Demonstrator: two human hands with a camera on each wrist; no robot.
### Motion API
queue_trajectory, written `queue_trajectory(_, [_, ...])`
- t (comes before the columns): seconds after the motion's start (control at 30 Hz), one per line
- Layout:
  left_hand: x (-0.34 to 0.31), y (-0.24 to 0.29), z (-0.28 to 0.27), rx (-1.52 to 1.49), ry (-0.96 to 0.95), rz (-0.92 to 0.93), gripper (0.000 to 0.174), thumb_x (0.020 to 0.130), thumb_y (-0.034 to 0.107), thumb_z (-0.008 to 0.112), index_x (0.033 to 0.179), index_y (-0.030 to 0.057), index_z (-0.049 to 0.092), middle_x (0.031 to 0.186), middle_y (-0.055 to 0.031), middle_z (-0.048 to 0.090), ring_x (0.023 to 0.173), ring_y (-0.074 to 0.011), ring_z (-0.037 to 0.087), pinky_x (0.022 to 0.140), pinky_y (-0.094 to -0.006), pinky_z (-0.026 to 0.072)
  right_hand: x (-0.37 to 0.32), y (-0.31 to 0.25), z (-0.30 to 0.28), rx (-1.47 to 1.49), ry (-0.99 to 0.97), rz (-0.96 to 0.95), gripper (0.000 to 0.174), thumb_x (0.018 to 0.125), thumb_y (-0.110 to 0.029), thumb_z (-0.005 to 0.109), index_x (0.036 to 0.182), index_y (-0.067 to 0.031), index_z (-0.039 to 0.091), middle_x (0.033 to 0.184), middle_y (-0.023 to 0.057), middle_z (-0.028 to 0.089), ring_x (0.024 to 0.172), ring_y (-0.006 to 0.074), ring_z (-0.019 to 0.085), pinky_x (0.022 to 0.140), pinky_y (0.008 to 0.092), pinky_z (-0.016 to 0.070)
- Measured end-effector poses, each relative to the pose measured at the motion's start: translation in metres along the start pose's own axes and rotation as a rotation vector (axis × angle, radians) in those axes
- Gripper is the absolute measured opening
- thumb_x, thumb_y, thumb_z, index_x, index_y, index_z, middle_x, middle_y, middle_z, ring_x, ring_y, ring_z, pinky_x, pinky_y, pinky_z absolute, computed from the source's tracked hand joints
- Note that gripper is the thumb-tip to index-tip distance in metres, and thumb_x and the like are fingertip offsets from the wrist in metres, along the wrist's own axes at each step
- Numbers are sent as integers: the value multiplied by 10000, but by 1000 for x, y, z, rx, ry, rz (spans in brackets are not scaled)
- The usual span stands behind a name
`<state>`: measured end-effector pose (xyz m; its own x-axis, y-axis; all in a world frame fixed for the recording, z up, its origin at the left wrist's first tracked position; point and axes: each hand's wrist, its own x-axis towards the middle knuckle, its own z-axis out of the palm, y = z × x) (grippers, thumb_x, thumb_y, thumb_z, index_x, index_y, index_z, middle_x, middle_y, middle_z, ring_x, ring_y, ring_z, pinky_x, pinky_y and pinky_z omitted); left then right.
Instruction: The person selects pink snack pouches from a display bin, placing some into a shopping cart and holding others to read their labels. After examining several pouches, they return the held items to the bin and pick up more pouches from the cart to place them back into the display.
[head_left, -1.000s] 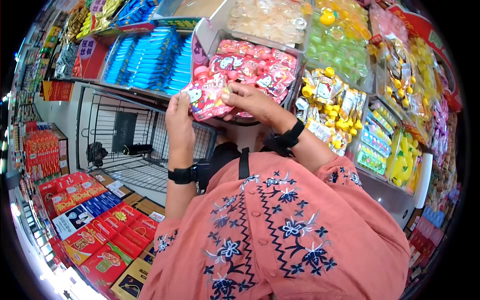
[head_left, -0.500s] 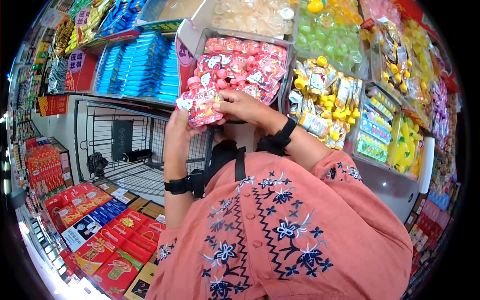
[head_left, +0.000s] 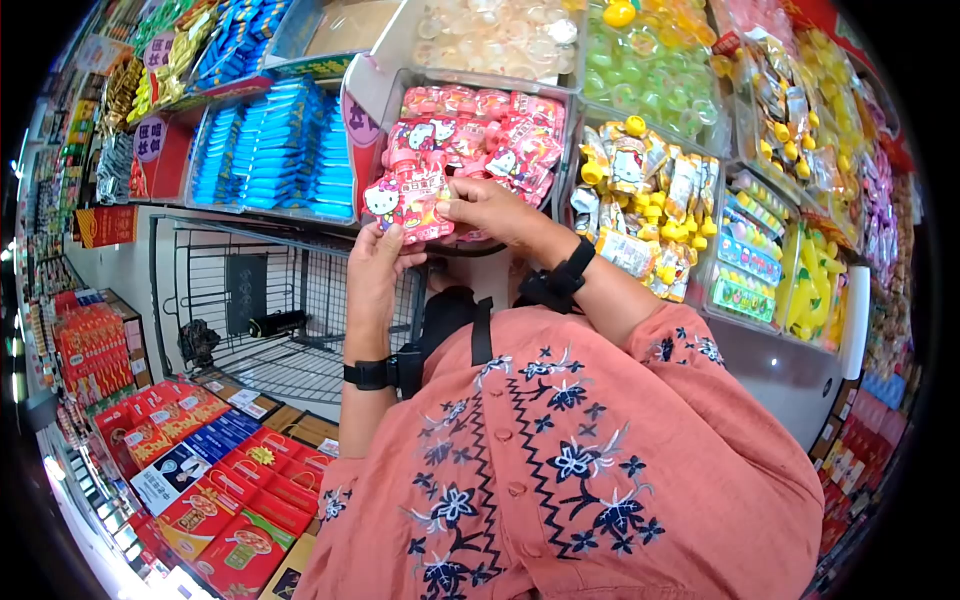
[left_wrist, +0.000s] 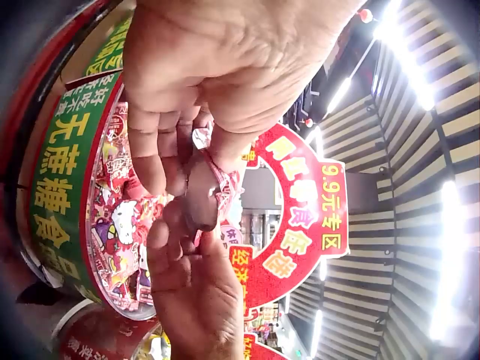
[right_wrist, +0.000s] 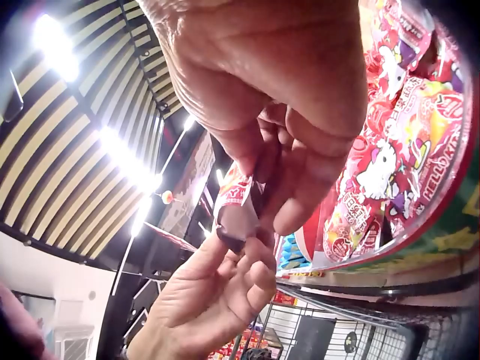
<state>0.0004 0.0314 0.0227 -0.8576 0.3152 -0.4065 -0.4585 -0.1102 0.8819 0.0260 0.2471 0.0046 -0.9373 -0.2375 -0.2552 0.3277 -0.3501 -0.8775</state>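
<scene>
A pink pouch (head_left: pixel 418 203) with a cartoon cat print is held flat between both hands, just above the near edge of a bin of similar pink pouches (head_left: pixel 527 145). The left hand (head_left: pixel 378 275) pinches its lower left edge between thumb and fingers. At the pouch's right edge, the right hand (head_left: pixel 497 215) grips with thumb and curled fingers. In the left wrist view, the left hand (left_wrist: pixel 232 60) and the right hand (left_wrist: pixel 199 300) meet at the pouch's shiny underside (left_wrist: pixel 202 191). The right wrist view shows the pouch (right_wrist: pixel 238 214) edge-on between the fingers.
Blue packets (head_left: pixel 270 150) fill the bin to the left, yellow-capped pouches (head_left: pixel 650 190) the one to the right. Jelly cups (head_left: pixel 650 85) lie behind. A wire shopping cart (head_left: pixel 290 300) stands at the left, near stacked red gift boxes (head_left: pixel 210 500).
The pouch has tilted so its printed front faces up more, and both hands stay on it. The bins have shifted slightly left in the head view.
</scene>
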Motion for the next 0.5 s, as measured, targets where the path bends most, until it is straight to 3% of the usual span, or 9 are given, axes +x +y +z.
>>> queue_trajectory(0.1, [3,-1,1,0,0,-15,277,994,210,631,1162,11,537,1013,-92,669,850,-178,684,726,-302,600,2,4,-4,-16,0,-6,243,989,-264,624,839,-98,529,778,-85,474,731,21,439,627,217,386])
queue_trajectory(0.2, [6,-4,0,18,-12,2,273,993,213,634,1151,14,537,1002,-91,669,842,-175,681,724,-300,600,6,11,-10,28,-28,0,170,991,-177,595,951,-13,570,912,25,622,776,118,668,692,259,587])
queue_trajectory(0.5, [10,4,7,19,-18,26,249,1003,188,614,1160,12,535,1017,-88,665,847,-174,676,726,-296,596,12,8,-16,55,-3,-23,196,983,-204,625,891,-54,538,869,-19,558,791,77,606,696,252,560])
